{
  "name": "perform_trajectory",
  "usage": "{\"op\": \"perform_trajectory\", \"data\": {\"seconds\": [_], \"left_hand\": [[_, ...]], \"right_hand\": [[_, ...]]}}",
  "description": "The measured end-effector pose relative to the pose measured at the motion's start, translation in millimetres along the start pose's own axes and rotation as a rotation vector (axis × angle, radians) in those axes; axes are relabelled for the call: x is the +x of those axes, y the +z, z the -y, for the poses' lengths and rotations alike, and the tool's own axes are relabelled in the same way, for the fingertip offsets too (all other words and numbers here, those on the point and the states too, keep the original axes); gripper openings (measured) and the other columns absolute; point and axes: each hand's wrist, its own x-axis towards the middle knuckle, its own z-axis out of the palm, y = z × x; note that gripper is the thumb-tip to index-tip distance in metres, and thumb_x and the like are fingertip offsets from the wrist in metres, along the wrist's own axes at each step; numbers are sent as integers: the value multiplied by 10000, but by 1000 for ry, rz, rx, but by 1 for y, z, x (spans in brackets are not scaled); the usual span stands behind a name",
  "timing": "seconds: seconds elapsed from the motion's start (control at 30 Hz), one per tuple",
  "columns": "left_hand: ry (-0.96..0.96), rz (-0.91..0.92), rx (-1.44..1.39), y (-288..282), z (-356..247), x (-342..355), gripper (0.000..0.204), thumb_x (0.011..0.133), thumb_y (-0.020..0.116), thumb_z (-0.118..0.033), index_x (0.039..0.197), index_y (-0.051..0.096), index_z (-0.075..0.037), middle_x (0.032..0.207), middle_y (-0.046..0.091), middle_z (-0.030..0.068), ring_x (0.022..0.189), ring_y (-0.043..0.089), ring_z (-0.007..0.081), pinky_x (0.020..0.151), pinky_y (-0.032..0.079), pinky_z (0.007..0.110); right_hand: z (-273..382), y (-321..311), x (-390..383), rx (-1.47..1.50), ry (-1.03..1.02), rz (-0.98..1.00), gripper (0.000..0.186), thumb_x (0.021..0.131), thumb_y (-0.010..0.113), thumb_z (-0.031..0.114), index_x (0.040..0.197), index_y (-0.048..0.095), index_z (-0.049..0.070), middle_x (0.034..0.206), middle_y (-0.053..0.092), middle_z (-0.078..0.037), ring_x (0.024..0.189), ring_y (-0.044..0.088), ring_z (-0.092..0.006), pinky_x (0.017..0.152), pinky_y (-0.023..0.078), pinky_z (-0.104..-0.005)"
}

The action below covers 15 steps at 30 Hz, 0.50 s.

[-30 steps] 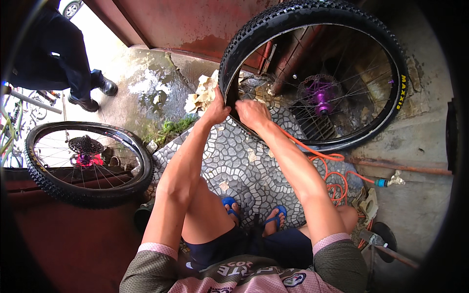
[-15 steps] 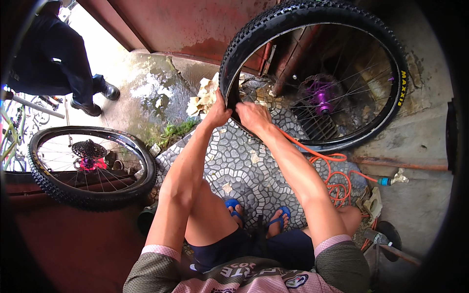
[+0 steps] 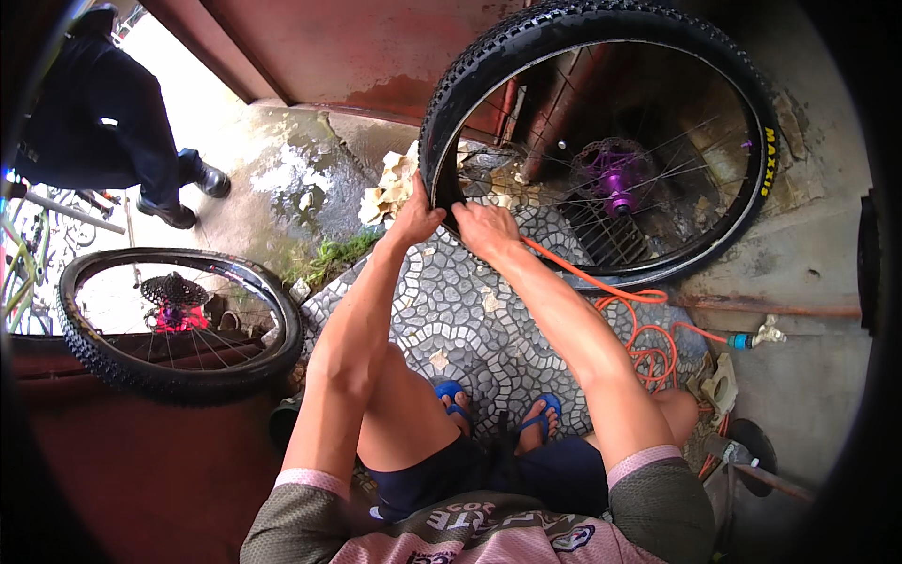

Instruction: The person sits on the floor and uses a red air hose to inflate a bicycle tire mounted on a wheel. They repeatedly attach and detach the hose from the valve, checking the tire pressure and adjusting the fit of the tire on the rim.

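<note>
A bicycle wheel with a black knobby tire and a purple hub with a brake disc stands before me at the upper right. My left hand is closed round the near left part of the tire, thumb toward the rim. Close beside it, my right hand has its fingers curled at the inner edge of the same tire. What its fingertips grip there is partly hidden. A dark gap shows between tire and rim near both hands.
Another bicycle wheel with a cassette lies at left. An orange hose coils on the stone-mosaic floor, leading to a tap. Crumpled paper lies beyond my left hand. A person in dark trousers stands upper left. A hammer rests lower right.
The wheel has shifted very slightly to the left in view. Both hands keep nearly the same place on the tire, with the right one a touch lower.
</note>
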Motion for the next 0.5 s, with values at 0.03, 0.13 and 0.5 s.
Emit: {"op": "perform_trajectory", "data": {"seconds": [0.03,0.13,0.5], "left_hand": [[-125,51,-5,-2,1,0,972,857,633,-105,1579,8,72,1357,552,375,1284,585,452,1056,469,417],[-47,41,39,3,-1,2,968,856,640,-111,1573,18,74,1349,551,383,1312,561,457,1070,460,424],[-56,25,13,3,-29,-2,941,849,640,-121,1539,37,94,1379,488,418,1326,511,516,1093,431,457]], "right_hand": [[8,-6,3,65,-15,-118,118,937,557,127,1030,626,98,946,715,-150,853,726,-392,726,574,-530],[8,-10,4,47,27,-145,109,945,557,131,1010,631,84,947,716,-149,851,733,-382,719,577,-535],[0,2,8,-66,5,-17,135,991,522,191,1001,610,88,952,709,-146,868,729,-383,721,590,-509]]}}
